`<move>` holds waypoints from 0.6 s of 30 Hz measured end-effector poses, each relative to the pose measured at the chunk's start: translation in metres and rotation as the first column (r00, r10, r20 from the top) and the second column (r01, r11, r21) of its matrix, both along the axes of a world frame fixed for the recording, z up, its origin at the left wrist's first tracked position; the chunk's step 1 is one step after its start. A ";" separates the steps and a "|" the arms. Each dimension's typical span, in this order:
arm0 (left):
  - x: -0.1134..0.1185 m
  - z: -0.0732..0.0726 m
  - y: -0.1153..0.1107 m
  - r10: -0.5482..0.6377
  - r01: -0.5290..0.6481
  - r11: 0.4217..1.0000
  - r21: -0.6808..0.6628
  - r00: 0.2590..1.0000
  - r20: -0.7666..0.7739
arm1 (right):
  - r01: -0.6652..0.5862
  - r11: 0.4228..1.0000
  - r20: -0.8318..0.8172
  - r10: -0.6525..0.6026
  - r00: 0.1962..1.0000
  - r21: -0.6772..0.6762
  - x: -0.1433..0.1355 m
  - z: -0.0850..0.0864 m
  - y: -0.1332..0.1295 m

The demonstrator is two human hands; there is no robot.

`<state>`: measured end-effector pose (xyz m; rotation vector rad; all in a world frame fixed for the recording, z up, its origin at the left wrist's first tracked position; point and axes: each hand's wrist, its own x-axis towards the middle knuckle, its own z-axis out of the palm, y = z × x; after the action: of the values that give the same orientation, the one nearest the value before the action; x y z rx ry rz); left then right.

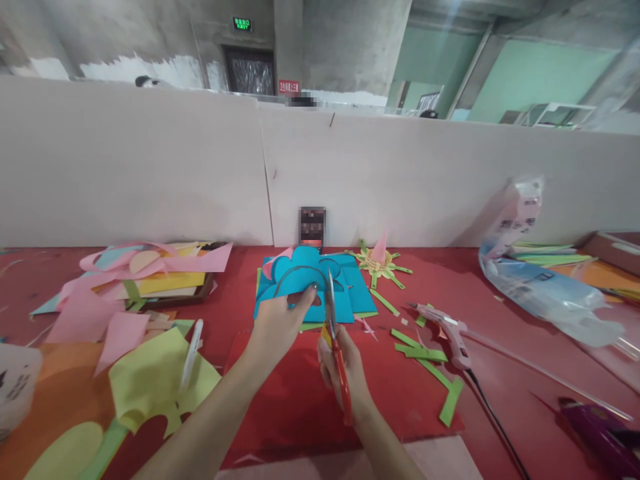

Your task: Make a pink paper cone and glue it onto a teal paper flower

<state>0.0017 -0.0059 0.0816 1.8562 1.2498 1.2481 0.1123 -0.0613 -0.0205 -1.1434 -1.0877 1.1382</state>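
My left hand (283, 330) grips a blue paper cutout (303, 268) with a scalloped edge and a dark curved line drawn on it; the thumb presses on its near side. Red-handled scissors (342, 377) are in my right hand (347, 367). Their blades point away from me and stand at the right side of the cutout. Whether the blades are biting into the paper I cannot tell. Beneath and behind the cutout lie more blue sheets (363, 293) on the red table.
Paper scraps and a white marker (191, 353) lie at left. Right of the blue sheets are a paper flower (381, 261), green strips (421, 352), a pink glue gun (447, 333) with a cord, and a plastic bag (550, 287). A white partition (400, 180) stands behind.
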 end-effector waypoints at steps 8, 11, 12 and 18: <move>0.001 -0.003 0.001 -0.036 0.037 0.999 -0.016 0.996 0.081 | -0.003 1.000 0.032 0.004 0.999 -0.007 0.000 0.004 -0.002; 0.001 -0.002 0.000 -0.058 0.060 0.998 -0.014 0.992 0.109 | 0.000 1.000 0.027 0.000 1.000 -0.010 0.000 0.003 -0.002; 0.001 -0.001 0.000 -0.062 0.064 0.998 -0.015 0.991 0.117 | 0.001 1.000 0.023 0.000 1.000 -0.022 0.001 0.002 -0.002; 0.001 -0.001 0.001 -0.064 0.066 0.998 -0.013 0.990 0.128 | -0.014 0.999 0.001 0.014 1.000 -0.036 0.001 0.001 -0.001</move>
<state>0.0028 -0.0051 0.0802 1.7609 1.1200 1.2949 0.1135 -0.0627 -0.0198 -1.1663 -1.0815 1.1718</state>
